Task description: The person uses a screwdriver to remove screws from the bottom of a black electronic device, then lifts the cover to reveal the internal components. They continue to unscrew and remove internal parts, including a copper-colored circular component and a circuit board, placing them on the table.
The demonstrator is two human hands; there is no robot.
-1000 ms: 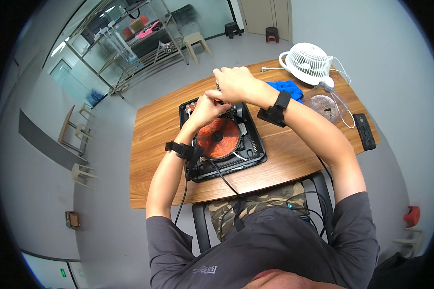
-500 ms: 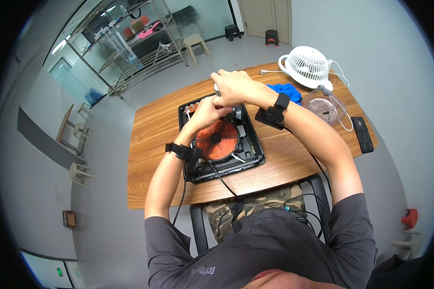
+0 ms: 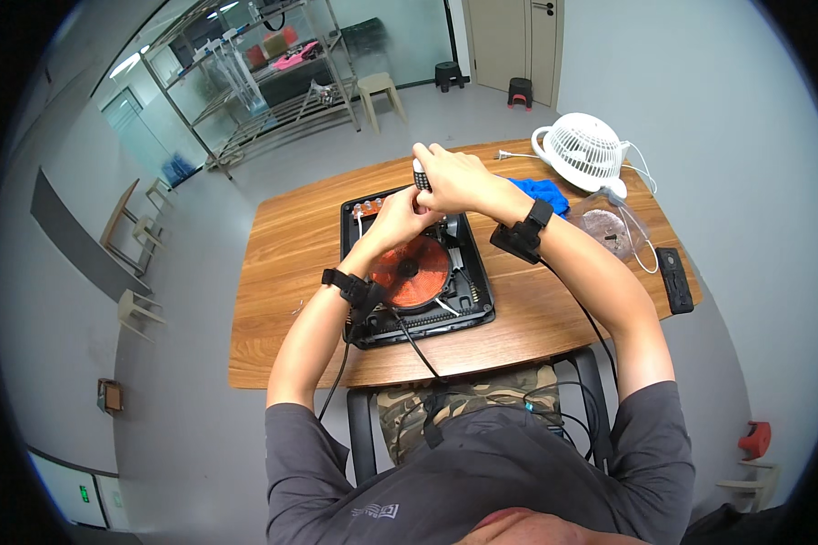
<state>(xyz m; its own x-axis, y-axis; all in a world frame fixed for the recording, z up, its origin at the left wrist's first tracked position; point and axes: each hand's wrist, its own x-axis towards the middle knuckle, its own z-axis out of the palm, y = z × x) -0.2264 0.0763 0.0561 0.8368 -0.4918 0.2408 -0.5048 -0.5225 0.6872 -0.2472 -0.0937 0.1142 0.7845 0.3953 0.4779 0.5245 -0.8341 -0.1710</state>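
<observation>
Head view: both hands over an opened cooker on the table.

Cooker (image 3: 415,272) lies mid-table (image 3: 273,318), black casing open, copper coil (image 3: 411,271) exposed. Right hand (image 3: 452,177) fisted around a screwdriver (image 3: 419,174), upright over the cooker's far edge. Left hand (image 3: 396,216) just beside it, fingers curled; what they pinch, cannot tell. White fan (image 3: 583,150), blue cloth (image 3: 538,193), black remote (image 3: 675,280) off right.

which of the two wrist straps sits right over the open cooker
The strap on the left wrist: it lies over the black open induction cooker's near-left edge, beside the copper coil. The right wrist strap sits past the cooker's right side, above the wooden table.
</observation>
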